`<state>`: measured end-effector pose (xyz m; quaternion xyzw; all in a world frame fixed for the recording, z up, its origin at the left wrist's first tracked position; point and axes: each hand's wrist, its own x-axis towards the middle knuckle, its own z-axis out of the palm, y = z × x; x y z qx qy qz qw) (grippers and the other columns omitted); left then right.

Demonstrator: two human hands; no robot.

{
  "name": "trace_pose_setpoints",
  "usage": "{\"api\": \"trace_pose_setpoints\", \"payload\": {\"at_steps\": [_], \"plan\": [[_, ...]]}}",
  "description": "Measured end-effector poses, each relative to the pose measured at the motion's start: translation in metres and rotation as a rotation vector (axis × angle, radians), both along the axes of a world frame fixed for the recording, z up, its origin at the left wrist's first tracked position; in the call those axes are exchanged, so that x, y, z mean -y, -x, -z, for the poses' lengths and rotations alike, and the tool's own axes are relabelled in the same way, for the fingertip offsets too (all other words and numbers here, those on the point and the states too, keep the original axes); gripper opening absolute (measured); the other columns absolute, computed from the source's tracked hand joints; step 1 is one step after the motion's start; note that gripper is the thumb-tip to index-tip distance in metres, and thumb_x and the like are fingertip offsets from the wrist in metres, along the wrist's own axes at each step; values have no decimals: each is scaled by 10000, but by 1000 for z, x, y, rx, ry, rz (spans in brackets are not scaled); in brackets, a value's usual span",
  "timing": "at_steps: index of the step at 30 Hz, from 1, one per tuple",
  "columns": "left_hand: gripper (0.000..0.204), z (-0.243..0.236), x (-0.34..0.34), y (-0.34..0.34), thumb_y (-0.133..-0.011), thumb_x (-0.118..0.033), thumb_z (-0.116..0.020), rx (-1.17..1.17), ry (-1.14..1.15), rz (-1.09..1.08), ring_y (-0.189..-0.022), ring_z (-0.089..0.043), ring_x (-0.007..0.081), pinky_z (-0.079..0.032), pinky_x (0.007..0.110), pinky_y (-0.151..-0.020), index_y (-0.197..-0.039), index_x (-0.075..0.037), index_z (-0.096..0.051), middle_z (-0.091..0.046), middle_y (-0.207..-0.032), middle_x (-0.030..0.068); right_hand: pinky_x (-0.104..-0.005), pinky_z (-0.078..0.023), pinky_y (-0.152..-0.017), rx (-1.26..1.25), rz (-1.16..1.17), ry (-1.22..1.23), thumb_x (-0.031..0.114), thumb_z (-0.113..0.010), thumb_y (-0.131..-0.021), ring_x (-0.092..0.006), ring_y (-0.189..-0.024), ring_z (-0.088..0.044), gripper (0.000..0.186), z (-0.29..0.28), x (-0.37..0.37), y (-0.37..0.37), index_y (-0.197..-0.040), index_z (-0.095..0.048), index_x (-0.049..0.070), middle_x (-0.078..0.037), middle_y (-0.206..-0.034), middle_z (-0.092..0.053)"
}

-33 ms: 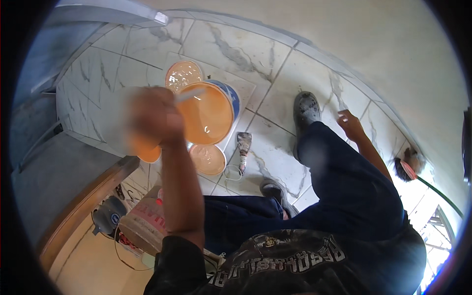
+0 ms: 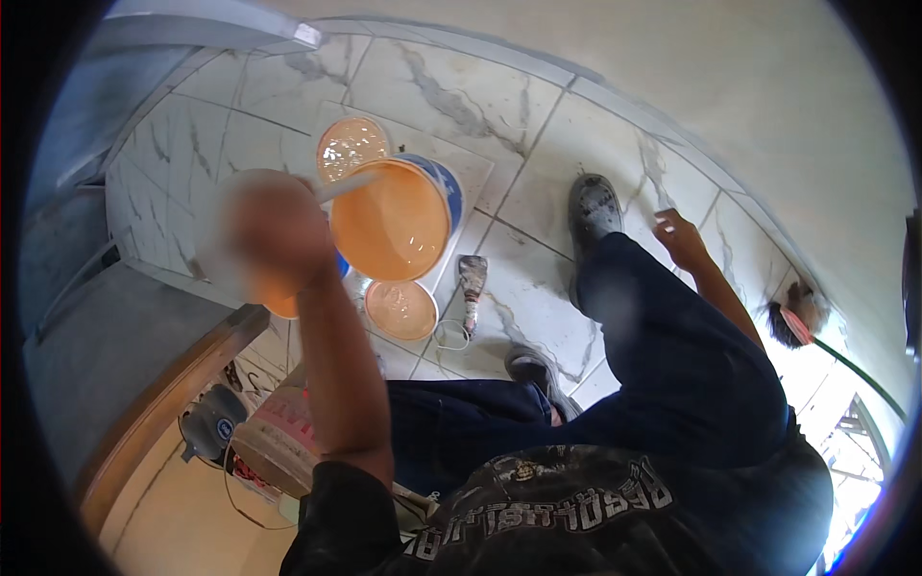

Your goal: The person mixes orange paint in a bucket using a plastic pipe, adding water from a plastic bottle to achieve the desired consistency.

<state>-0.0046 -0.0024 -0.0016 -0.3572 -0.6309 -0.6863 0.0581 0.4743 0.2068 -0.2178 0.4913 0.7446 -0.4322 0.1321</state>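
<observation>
My left hand (image 2: 274, 226), smeared by a blur, is closed around a pale stick (image 2: 348, 185) over the left rim of a large bucket. The stick's far end reaches over the orange paint (image 2: 384, 226) in the bucket (image 2: 446, 192), which has a blue outside. Its kind is hard to tell. Beside my right knee hangs my right hand (image 2: 680, 235), its fingers loosely bent and apart with nothing in them. Paint-smeared round lids lie by the bucket, one behind (image 2: 351, 149) and one in front (image 2: 401, 310). Another orange-topped container (image 2: 281, 303) is partly hidden below my left hand.
A stained scraper-like tool (image 2: 471, 288) lies on the marbled tile floor (image 2: 538, 278) near my shoes (image 2: 595, 213). A cardboard box (image 2: 274, 437) and a grey object (image 2: 209, 424) stand at the lower left, near a wooden edge (image 2: 182, 398). A green-handled brush (image 2: 795, 326) is by the right wall.
My left hand has shifted a little to the left with the stick, uncovering more of the bucket's left rim. The right hand keeps nearly the same place.
</observation>
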Motion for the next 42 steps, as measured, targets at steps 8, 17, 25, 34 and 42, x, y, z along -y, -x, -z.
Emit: {"api": "trace_pose_setpoints", "payload": {"at_steps": [8,17,25,34,42], "plan": [[460,-13,99,-23,-1007,-493,-434,342,77,308,-486,-271,82,-274,247,-455,-715,-160,-312,-288,-604,-20,-394,-526,-814,-6,-22,25,298,-622,-898,-278,-929,-690,401,-12,-3,7,-1219,-574,63,-158,-1020,-693],[434,-12,60,8,-1002,-490,-451,134,115,11,-524,-304,89,-303,244,-486,-741,-157,-355,-319,-643,-17,-372,-524,-806,-26,-28,32,269,-604,-919,-276,-896,-674,391,-14,-2,16,-1226,-562,30,-163,-1024,-683],[479,-4,55,-43,-974,-504,-512,331,-87,422,-506,-301,91,-246,240,-435,-716,-135,-348,-344,-612,-10,-388,-531,-800,-3,-44,6,304,-626,-901,-276,-910,-695,407,-11,-6,4,-1229,-572,70,-150,-1016,-693],[472,-11,89,5,-989,-474,-496,220,132,74,-502,-303,91,-236,244,-427,-712,-131,-329,-325,-610,-8,-387,-530,-797,-15,-60,33,305,-628,-900,-272,-906,-696,411,-9,3,10,-1228,-567,65,-152,-1015,-694],[474,-5,43,-26,-973,-506,-503,374,-84,351,-502,-281,89,-255,258,-463,-682,-176,-326,-314,-607,-28,-380,-534,-781,-58,-80,-5,242,-625,-909,-288,-891,-699,354,2,-2,-3,-1209,-568,61,-156,-969,-702]]}}
